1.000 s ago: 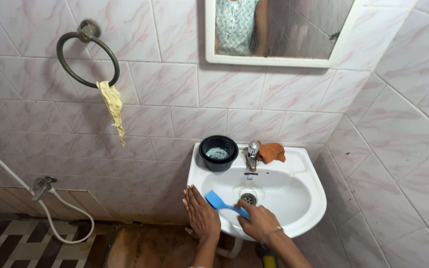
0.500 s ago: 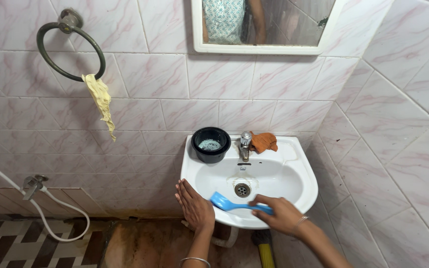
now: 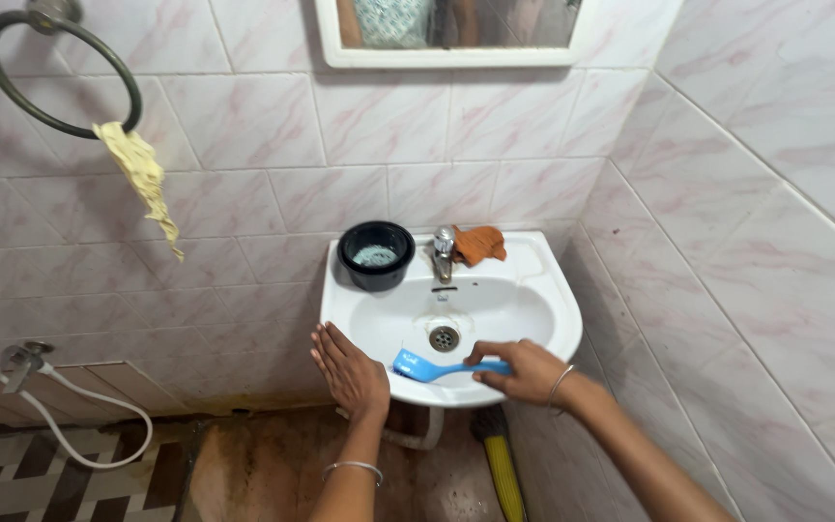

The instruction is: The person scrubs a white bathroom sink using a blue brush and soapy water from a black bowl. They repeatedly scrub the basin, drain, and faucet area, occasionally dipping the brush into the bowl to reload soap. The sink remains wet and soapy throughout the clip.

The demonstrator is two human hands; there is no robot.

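Right hand [image 3: 526,372] fingers grasp blue brush [image 3: 437,368] handle; left hand [image 3: 348,369] flat, released, on sink [image 3: 543,290].

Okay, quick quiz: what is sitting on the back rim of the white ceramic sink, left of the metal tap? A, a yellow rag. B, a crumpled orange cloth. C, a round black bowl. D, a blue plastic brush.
C: the round black bowl sits on the white ceramic sink rim left of the metal tap.

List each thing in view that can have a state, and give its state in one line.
blue brush: gripped, head against basin's near wall
right hand: closed on handle
left hand: flat on sink rim
black bowl: upright
tap: not running
orange cloth: crumpled
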